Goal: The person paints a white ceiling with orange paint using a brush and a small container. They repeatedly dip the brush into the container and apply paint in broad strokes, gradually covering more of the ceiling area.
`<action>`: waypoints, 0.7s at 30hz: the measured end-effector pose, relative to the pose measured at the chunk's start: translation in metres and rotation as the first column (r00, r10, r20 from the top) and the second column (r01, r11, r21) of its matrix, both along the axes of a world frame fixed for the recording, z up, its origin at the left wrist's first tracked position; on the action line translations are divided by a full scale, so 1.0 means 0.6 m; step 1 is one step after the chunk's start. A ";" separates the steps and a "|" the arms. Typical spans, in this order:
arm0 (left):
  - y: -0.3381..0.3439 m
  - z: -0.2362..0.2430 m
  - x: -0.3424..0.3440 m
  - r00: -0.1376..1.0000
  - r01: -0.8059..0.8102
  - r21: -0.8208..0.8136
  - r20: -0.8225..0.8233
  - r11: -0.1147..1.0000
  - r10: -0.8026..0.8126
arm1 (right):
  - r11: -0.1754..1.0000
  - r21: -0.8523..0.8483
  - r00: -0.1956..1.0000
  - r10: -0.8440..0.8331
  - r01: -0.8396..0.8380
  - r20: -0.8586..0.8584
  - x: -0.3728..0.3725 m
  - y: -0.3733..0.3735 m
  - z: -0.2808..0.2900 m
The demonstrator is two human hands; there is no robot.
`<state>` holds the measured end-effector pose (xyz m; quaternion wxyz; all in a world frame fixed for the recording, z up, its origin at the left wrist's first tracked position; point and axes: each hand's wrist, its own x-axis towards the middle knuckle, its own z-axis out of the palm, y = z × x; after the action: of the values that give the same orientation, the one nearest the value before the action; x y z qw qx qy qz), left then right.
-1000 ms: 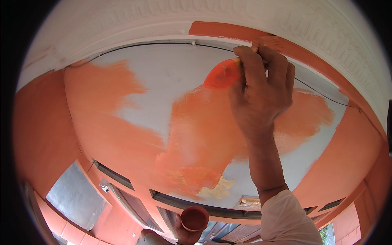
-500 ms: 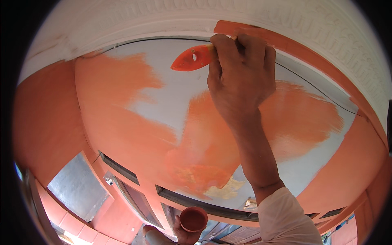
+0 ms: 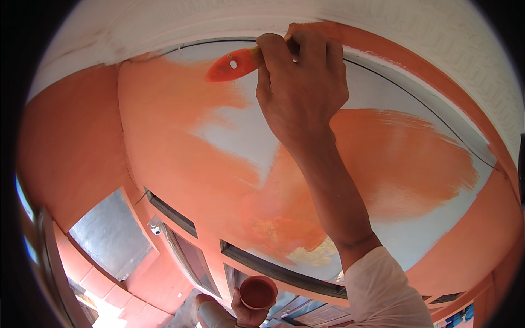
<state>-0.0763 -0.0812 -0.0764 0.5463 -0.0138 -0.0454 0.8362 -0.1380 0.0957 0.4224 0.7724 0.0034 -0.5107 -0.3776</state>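
High in the view, my right hand (image 3: 301, 87) grips a paintbrush by its ferrule; the red-orange handle (image 3: 229, 66) points left, with a hole in it. Above my fingers the bristles meet the darker orange band (image 3: 327, 30) below the white cornice (image 3: 437, 44); my hand partly hides them. Behind is a ceiling or upper wall, part pale grey (image 3: 369, 90), part patchy orange paint (image 3: 404, 164). At the bottom, my left hand (image 3: 245, 312) holds a small reddish-brown cup (image 3: 258, 292).
A black cable (image 3: 421, 104) runs along below the cornice. Dark vents (image 3: 169, 212) sit low on the orange surface. A white camera (image 3: 155, 228), a glazed door frame (image 3: 191, 257), a grey panel (image 3: 109, 235) and pink walls (image 3: 147, 300) are at the lower left.
My right hand and the brush have moved left and up along the band. The wall and fittings have shifted in the view. My left hand still holds the cup low.
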 end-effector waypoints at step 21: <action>-0.037 0.011 -0.030 0.984 -0.170 -0.075 0.042 0.983 0.173 | 0.797 0.029 0.777 0.578 -0.603 0.250 -0.091 -0.030 -0.020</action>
<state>-0.0941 -0.1034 -0.0699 0.4701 -0.0495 -0.0298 0.8807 -0.1923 0.0779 0.4103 0.7865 0.2483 -0.5479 -0.1400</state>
